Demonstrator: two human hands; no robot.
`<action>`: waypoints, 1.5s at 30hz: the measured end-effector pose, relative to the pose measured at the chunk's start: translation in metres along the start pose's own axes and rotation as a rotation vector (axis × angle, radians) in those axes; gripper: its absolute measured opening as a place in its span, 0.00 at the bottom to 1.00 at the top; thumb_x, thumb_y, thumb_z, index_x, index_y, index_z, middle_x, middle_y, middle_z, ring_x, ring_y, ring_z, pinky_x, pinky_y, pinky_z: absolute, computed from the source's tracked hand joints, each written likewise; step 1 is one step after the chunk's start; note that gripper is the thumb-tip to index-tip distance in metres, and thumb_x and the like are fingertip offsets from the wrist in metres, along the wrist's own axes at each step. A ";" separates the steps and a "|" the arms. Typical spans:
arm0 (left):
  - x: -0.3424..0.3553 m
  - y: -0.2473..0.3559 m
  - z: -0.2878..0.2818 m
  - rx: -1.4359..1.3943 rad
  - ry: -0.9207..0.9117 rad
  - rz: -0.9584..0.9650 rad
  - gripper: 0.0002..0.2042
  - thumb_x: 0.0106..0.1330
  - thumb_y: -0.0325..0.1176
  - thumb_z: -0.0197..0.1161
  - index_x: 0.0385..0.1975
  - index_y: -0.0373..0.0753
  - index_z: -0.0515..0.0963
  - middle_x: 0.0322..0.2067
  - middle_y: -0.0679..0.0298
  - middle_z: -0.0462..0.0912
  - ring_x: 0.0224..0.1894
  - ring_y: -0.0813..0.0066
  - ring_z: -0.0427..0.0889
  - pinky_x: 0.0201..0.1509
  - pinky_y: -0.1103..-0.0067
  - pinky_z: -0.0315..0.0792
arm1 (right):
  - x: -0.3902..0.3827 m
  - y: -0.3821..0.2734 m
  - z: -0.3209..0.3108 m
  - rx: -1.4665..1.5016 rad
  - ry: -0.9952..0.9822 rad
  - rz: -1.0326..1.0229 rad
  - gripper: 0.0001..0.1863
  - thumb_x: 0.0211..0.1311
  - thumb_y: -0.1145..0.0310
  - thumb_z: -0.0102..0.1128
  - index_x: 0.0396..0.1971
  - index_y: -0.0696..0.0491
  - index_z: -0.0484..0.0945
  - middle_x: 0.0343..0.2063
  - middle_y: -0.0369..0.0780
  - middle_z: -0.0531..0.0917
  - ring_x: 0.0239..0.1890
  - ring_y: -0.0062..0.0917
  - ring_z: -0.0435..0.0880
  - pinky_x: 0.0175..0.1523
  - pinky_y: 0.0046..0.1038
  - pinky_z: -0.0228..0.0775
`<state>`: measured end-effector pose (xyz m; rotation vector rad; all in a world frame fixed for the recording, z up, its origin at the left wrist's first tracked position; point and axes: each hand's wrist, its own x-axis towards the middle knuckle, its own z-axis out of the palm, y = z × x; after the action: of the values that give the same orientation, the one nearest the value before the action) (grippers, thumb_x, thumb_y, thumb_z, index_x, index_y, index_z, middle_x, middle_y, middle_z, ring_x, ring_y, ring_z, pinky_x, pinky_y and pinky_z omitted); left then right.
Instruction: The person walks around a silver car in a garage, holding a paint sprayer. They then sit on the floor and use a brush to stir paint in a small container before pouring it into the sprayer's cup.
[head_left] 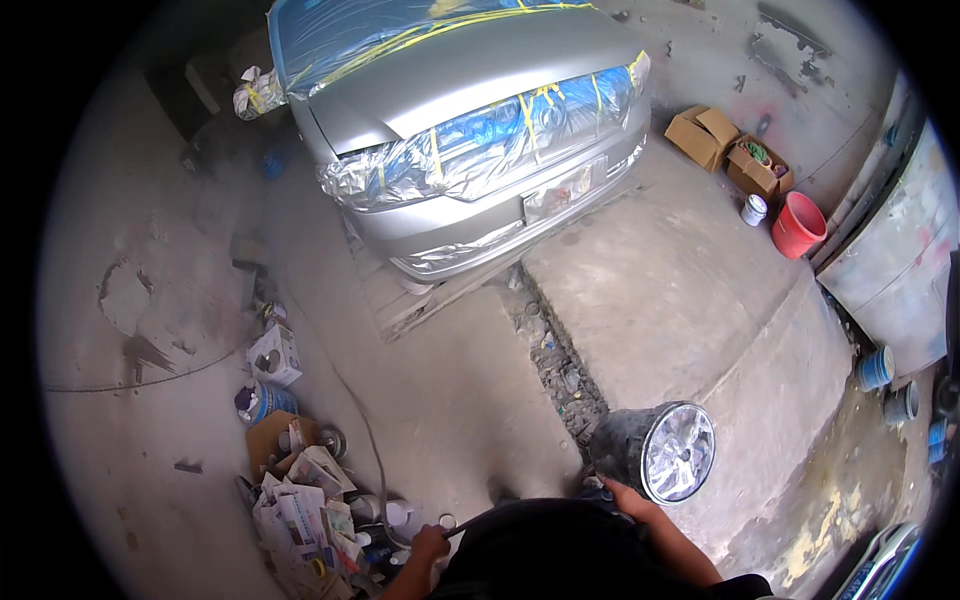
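Observation:
My left hand (430,545) is closed around a thin dark hose (374,440), low in the picture and left of my body. The hose runs up along the floor on the left. At the bottom centre, my right hand (622,497) has its fingers curled round a small dark object, mostly hidden by my dark clothing; its kind does not show. Just beyond that hand stands a dark drum (625,440) with a shiny, crumpled silver top (680,453). Farther off is a silver car (455,75), partly masked with blue and clear plastic film (490,140) and yellow tape.
A debris-filled channel (560,375) cuts the concrete floor between me and the car. Papers (300,510), cans and a cardboard box (270,440) crowd the left wall. At the far right are open cardboard boxes (703,138), a red bucket (798,226) and blue cans (876,369).

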<state>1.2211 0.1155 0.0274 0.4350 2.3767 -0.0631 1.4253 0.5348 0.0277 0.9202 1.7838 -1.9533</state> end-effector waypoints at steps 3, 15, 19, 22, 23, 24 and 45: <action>-0.006 0.038 -0.007 -0.003 -0.096 0.002 0.13 0.55 0.35 0.56 0.40 0.48 0.82 0.41 0.53 0.82 0.47 0.53 0.80 0.50 0.64 0.74 | 0.001 0.012 -0.033 -0.260 0.134 -0.253 0.22 0.74 0.59 0.37 0.59 0.53 0.71 0.52 0.42 0.78 0.52 0.27 0.76 0.62 0.28 0.62; -0.050 0.081 0.026 -0.081 -0.145 -0.034 0.17 0.54 0.44 0.60 0.40 0.44 0.81 0.40 0.52 0.83 0.46 0.52 0.81 0.50 0.63 0.73 | -0.025 -0.068 -0.060 0.079 0.288 -0.415 0.10 0.63 0.67 0.57 0.38 0.56 0.82 0.33 0.38 0.85 0.38 0.25 0.83 0.43 0.27 0.72; -0.044 0.051 0.060 -0.105 -0.057 0.070 0.15 0.59 0.44 0.56 0.39 0.42 0.80 0.40 0.51 0.82 0.47 0.50 0.80 0.50 0.61 0.72 | -0.023 -0.072 -0.055 0.096 0.238 -0.477 0.11 0.62 0.65 0.59 0.35 0.58 0.83 0.31 0.37 0.85 0.36 0.23 0.83 0.43 0.27 0.72; -0.037 0.034 0.089 -0.156 -0.015 0.129 0.15 0.59 0.44 0.56 0.38 0.41 0.80 0.39 0.51 0.82 0.47 0.51 0.79 0.50 0.61 0.72 | -0.034 -0.085 -0.057 0.032 0.229 -0.514 0.10 0.62 0.65 0.59 0.35 0.56 0.83 0.31 0.37 0.85 0.35 0.24 0.82 0.42 0.27 0.72; -0.036 0.032 0.096 -0.175 -0.013 0.138 0.15 0.59 0.44 0.56 0.38 0.41 0.80 0.39 0.51 0.82 0.47 0.51 0.79 0.50 0.61 0.72 | -0.036 -0.088 -0.057 0.022 0.225 -0.539 0.10 0.61 0.66 0.59 0.35 0.56 0.83 0.31 0.37 0.85 0.35 0.24 0.82 0.42 0.27 0.72; -0.034 0.035 0.096 -0.170 -0.040 0.128 0.15 0.59 0.44 0.56 0.38 0.41 0.80 0.39 0.51 0.82 0.47 0.51 0.79 0.50 0.61 0.72 | -0.034 -0.084 -0.059 0.015 0.237 -0.519 0.10 0.61 0.66 0.59 0.35 0.55 0.83 0.31 0.37 0.85 0.35 0.24 0.82 0.42 0.27 0.72; -0.025 0.050 0.083 -0.180 -0.098 0.001 0.18 0.51 0.44 0.60 0.39 0.44 0.83 0.42 0.53 0.83 0.46 0.54 0.81 0.50 0.65 0.74 | -0.052 -0.086 -0.067 0.069 0.227 -0.317 0.10 0.61 0.65 0.60 0.34 0.56 0.84 0.29 0.36 0.86 0.32 0.21 0.82 0.40 0.27 0.71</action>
<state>1.3076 0.1415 -0.0146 0.3395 2.2622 0.1263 1.4240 0.6039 0.1268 0.9628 2.1120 -2.1873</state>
